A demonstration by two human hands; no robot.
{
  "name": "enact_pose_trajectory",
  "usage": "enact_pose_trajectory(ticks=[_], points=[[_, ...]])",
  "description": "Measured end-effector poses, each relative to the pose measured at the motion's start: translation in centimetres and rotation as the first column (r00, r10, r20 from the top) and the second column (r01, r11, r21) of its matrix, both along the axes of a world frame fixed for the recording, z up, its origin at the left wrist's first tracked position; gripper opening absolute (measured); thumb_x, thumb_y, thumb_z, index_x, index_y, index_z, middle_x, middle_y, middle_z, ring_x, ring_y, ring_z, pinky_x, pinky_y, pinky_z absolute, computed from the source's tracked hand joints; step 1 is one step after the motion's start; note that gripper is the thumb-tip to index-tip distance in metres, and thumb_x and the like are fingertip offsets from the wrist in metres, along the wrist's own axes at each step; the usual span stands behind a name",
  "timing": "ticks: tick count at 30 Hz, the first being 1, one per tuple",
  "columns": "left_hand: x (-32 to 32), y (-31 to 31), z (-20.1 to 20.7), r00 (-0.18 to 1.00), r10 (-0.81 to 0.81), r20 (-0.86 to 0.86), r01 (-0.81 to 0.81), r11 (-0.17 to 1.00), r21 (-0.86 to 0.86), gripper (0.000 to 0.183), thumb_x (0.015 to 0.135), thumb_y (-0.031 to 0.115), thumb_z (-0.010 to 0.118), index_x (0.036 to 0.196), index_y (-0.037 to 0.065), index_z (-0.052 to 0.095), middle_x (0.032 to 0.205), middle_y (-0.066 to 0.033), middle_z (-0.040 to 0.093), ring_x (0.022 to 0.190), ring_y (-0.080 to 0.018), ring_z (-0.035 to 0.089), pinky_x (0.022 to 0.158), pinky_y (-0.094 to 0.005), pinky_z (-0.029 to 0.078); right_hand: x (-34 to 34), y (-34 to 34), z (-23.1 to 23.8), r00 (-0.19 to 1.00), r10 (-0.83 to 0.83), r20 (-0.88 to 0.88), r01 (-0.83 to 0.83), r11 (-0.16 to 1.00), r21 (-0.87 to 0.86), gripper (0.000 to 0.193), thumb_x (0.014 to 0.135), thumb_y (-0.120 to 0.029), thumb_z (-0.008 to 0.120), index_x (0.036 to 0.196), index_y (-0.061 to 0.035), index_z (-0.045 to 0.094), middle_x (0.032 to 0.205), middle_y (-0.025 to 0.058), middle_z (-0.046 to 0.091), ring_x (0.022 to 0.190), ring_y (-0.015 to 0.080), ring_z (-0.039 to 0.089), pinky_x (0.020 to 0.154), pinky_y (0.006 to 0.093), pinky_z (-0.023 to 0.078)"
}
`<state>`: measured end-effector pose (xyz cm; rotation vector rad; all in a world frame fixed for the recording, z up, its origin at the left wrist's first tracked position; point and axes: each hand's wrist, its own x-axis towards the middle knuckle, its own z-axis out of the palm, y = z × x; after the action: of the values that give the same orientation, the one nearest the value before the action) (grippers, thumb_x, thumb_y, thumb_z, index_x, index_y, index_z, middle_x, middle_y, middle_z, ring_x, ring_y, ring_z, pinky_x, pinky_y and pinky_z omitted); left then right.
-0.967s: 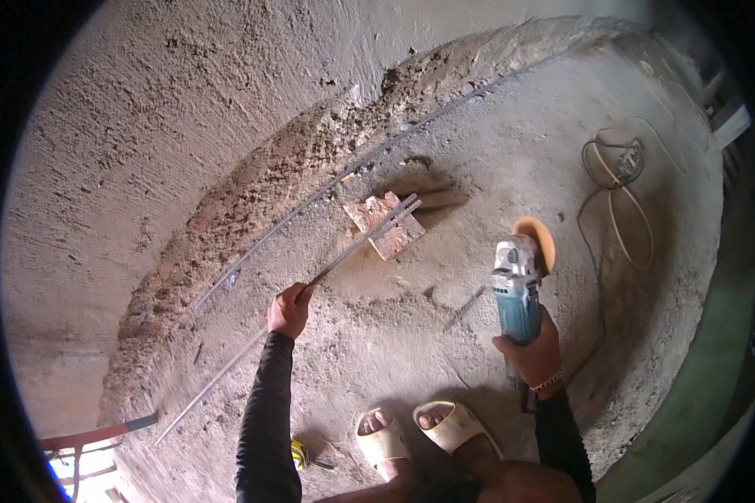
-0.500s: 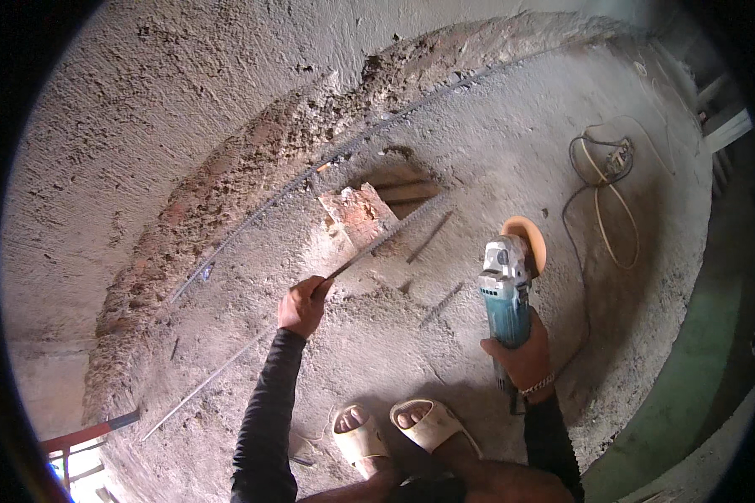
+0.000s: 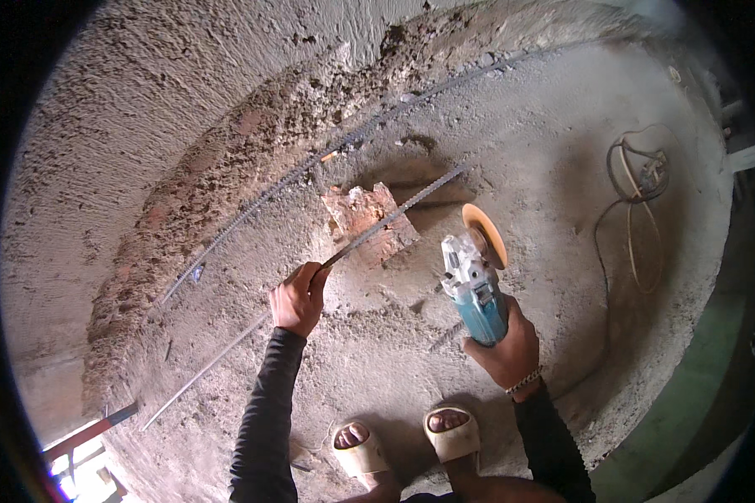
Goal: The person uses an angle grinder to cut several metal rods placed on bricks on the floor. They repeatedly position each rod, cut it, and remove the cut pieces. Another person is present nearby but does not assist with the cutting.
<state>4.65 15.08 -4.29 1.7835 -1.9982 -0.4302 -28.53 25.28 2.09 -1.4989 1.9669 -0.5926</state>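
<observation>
My left hand (image 3: 296, 298) is closed around a long ribbed steel bar (image 3: 394, 215). The bar slants up to the right over a broken reddish brick block (image 3: 369, 218), and its other part runs down to the lower left. In my right hand (image 3: 512, 348) is a teal and grey angle grinder (image 3: 478, 302), gripped by its body. Its orange cutting disc (image 3: 485, 235) points up, to the right of the bar and apart from it. Whether the disc is spinning I cannot tell.
Another ribbed bar (image 3: 285, 180) lies along the foot of the rough wall. A coiled cable (image 3: 642, 173) rests at the right, with a dark cord (image 3: 601, 277) running toward me. A short bar piece (image 3: 446, 336) lies near the grinder. My sandals (image 3: 362, 453) stand on the concrete floor.
The grinder has moved left and tilted, bringing its disc nearer the bar. The bar's far end has swung up and right. My right foot has stepped to the right.
</observation>
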Motion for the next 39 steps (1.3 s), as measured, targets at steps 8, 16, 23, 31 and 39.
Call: enact_pose_trajectory(ticks=[8, 16, 23, 31, 39], points=[[-0.3, 0.2, -0.5, 0.998, 0.032, 0.044, -0.030, 0.998, -0.059, 0.015, 0.096, 0.028, 0.066, 0.095, 0.013, 0.067, 0.086, -0.0091, 0.071, 0.070, -0.0350, 0.068, 0.058, -0.0421, 0.052, -2.7, 4.4, -0.1, 0.983, -0.115, 0.142, 0.106, 0.992, 0.068, 0.064, 0.062, -0.023, 0.086, 0.115, -0.0029, 0.057, 0.095, 0.0162, 0.070, 0.086, 0.0326, 0.071, 0.078, 0.0439, 0.056], [0.6, 0.0, -1.3, 0.996, -0.023, 0.089, 0.017, 0.998, 0.062, 0.025, 0.102, 0.039, 0.053, 0.095, 0.016, 0.061, 0.074, -0.0131, 0.068, 0.066, -0.0394, 0.065, 0.055, -0.0493, 0.047, -5.6, 4.6, 2.4, 0.992, -0.116, 0.043, 0.118, 0.992, -0.042, 0.061, 0.064, -0.022, 0.086, 0.114, -0.0023, 0.057, 0.095, 0.0155, 0.068, 0.084, 0.0315, 0.068, 0.077, 0.0430, 0.054], [0.5, 0.1, -1.3, 0.982, -0.037, 0.185, 0.026, 0.998, 0.060, 0.033, 0.103, 0.043, 0.049, 0.090, 0.014, 0.057, 0.077, -0.0144, 0.068, 0.069, -0.0426, 0.064, 0.058, -0.0549, 0.046, -6.5, -1.7, 7.5, 0.970, 0.170, -0.175, -0.200, 0.964, -0.173, 0.066, 0.064, -0.027, 0.085, 0.117, -0.0012, 0.055, 0.093, 0.0190, 0.067, 0.084, 0.0353, 0.068, 0.074, 0.0464, 0.055], [1.0, -0.1, -1.6, 0.954, -0.116, 0.277, 0.119, 0.993, 0.005, 0.030, 0.104, 0.040, 0.048, 0.090, 0.013, 0.052, 0.073, -0.0155, 0.067, 0.066, -0.0417, 0.065, 0.055, -0.0550, 0.047, 3.3, -6.1, 1.6, 0.976, 0.191, -0.106, -0.199, 0.977, -0.081, 0.065, 0.067, -0.041, 0.083, 0.112, -0.0048, 0.052, 0.098, 0.0194, 0.066, 0.087, 0.0390, 0.068, 0.071, 0.0511, 0.054], [2.2, -1.4, -1.7, 0.932, -0.259, 0.256, 0.239, 0.965, 0.105, 0.027, 0.103, 0.035, 0.050, 0.094, 0.010, 0.054, 0.068, -0.0221, 0.063, 0.067, -0.0479, 0.062, 0.055, -0.0592, 0.045, 7.7, -5.9, -1.1, 0.982, 0.176, -0.074, -0.176, 0.984, 0.000, 0.064, 0.071, -0.035, 0.075, 0.122, -0.0044, 0.052, 0.109, 0.0176, 0.066, 0.092, 0.0376, 0.069, 0.075, 0.0507, 0.056]])
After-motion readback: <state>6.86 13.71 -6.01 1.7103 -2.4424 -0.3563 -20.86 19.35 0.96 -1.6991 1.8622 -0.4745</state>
